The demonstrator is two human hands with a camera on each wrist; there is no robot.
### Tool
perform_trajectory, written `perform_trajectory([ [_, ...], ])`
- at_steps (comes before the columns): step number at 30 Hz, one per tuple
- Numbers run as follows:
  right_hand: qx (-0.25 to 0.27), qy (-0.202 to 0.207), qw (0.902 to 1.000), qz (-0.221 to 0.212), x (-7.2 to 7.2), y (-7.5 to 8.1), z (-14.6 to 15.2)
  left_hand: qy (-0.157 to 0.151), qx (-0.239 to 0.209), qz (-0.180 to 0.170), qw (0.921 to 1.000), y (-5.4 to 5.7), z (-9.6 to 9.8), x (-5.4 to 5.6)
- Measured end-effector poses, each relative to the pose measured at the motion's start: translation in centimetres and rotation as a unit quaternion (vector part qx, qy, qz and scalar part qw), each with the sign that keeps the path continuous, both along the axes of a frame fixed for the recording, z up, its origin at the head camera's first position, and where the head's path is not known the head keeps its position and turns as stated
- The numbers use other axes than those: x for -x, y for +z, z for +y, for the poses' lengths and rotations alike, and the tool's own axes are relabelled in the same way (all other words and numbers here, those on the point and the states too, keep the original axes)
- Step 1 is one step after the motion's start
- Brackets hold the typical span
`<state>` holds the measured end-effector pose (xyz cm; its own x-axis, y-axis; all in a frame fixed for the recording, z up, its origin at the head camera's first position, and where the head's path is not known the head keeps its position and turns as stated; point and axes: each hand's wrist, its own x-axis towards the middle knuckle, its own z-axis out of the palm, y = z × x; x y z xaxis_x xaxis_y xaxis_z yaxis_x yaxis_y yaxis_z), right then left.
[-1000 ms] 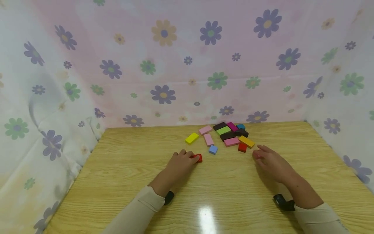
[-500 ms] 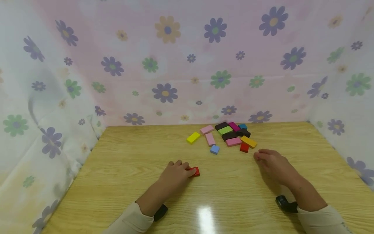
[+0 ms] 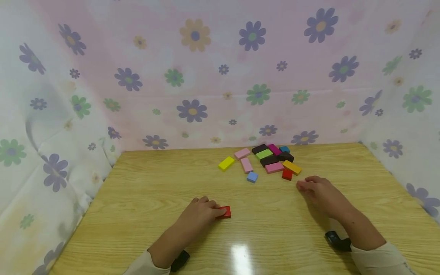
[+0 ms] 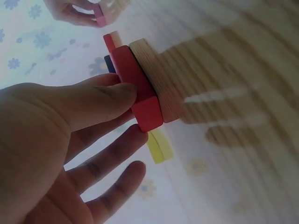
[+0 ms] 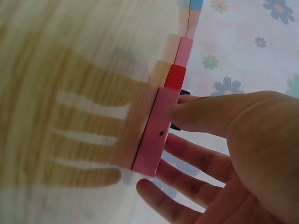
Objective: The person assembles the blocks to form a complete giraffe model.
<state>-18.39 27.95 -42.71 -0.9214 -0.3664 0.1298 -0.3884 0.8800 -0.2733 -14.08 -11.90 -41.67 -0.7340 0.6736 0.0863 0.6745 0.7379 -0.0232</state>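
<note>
My left hand (image 3: pixel 196 215) pinches a red block (image 3: pixel 226 211) at the table's middle-left, thumb on its near face and fingers behind. In the left wrist view this red block (image 4: pixel 133 72) lies right at the glossy tabletop, which mirrors it. Over on the right, my right hand (image 3: pixel 326 196) holds a pink block (image 5: pixel 154 133) between thumb and fingers; in the head view the hand mostly hides it. A small red block (image 3: pixel 287 175) and an orange block (image 3: pixel 291 167) lie just beyond the right fingertips.
Several coloured blocks cluster near the table's back edge, among them lime green (image 3: pixel 264 154), dark, magenta (image 3: pixel 274 149) and pink ones. A yellow block (image 3: pixel 226 163) and a small blue block (image 3: pixel 252 177) lie on their left side. A flowered cloth (image 3: pixel 206 84) walls the table.
My left hand has drawn the red block toward me and slightly left, away from the cluster. The right hand has shifted only slightly and stays beside the cluster.
</note>
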Motion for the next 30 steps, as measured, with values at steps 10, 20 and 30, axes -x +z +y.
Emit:
perform_trajectory([
  [10, 0.001, -0.01, 0.9997, -0.024, -0.3, 0.5, -0.7, -0.011, -0.067, -0.023, 0.9974, -0.2, -0.5, 0.2],
  [20, 0.044, 0.011, 0.9979, -0.046, -1.7, 0.9, -3.9, -0.015, -0.086, -0.05, 0.9949, -0.4, -0.8, 0.2],
  [30, 0.046, 0.071, 0.9957, -0.036, -4.4, 2.5, -10.0, -0.025, -0.089, -0.045, 0.9947, -0.3, -1.1, 0.8],
])
